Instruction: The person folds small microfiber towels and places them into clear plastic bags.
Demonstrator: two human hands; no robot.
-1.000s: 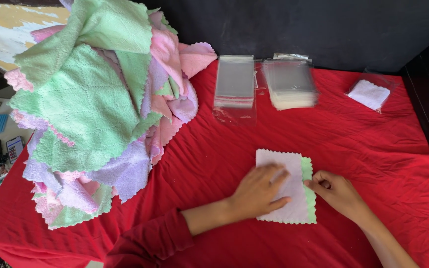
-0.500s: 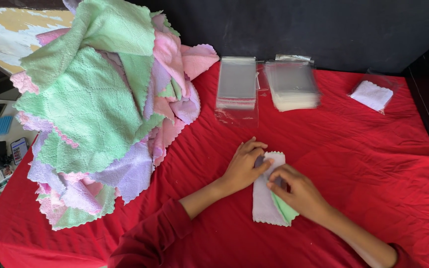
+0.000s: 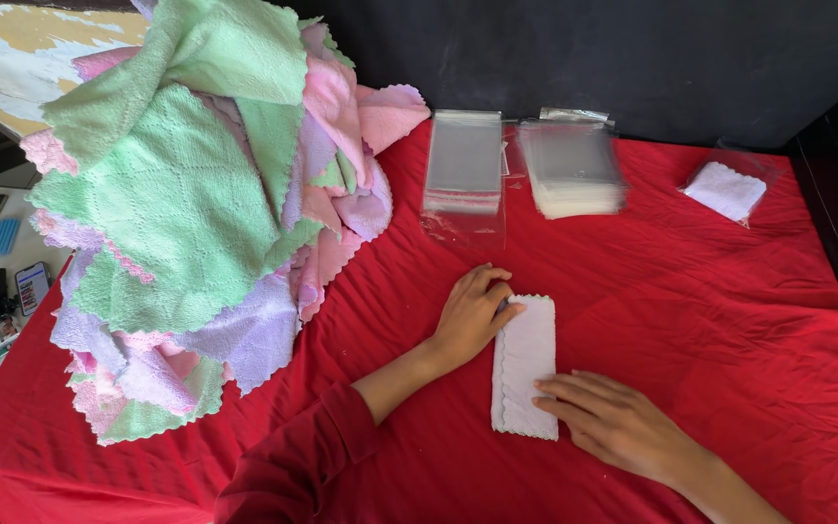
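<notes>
A small white cloth (image 3: 526, 359) with scalloped edges lies folded into a narrow strip on the red tablecloth (image 3: 729, 320). My left hand (image 3: 472, 312) rests on its upper left corner, fingers curled against the edge. My right hand (image 3: 618, 422) lies flat with fingertips pressing the strip's lower right edge. Neither hand lifts the cloth.
A tall heap of green, pink and lilac cloths (image 3: 206, 204) fills the left side. Two stacks of clear plastic bags (image 3: 465, 160) (image 3: 572, 170) lie at the back. A bagged white cloth (image 3: 726, 189) sits back right. Phones (image 3: 31, 284) lie on a low surface at far left.
The cloth, earlier a wider square with green showing beneath, has been folded over into a narrow white strip. My hands moved from gripping its edges to pressing it flat.
</notes>
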